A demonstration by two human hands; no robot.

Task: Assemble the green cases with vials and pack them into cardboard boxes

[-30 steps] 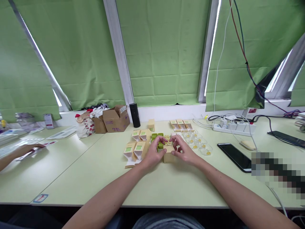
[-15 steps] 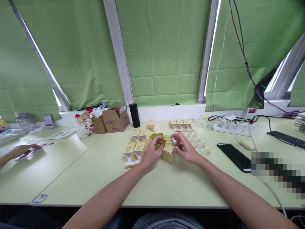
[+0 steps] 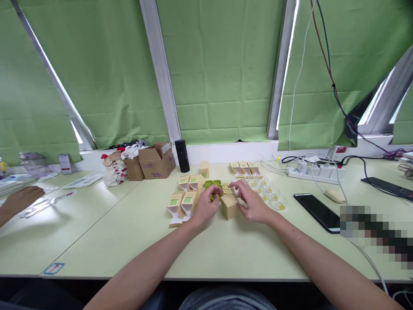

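Observation:
A small tan cardboard box [image 3: 229,206] stands on the pale green table [image 3: 226,249] between my two hands. My left hand [image 3: 206,207] rests just left of it, fingers curled over a small green piece whose shape I cannot make out. My right hand [image 3: 252,201] touches the box's right side, thumb and fingers around its top edge. Behind them lie green pieces [image 3: 213,184] and small yellow printed cards [image 3: 226,187].
Open tan cartons with green labels [image 3: 182,201] sit left of my hands, more cartons [image 3: 245,168] and clear cups [image 3: 271,196] behind right. A phone [image 3: 318,211], power strip [image 3: 318,172], black cylinder [image 3: 182,156] and brown boxes [image 3: 156,161] stand around. Another person's hand [image 3: 17,202] is far left.
The tan box has been turned and set down closed between my hands. My right hand shifted onto its right side. The other person's hand at far left lifted off the strip.

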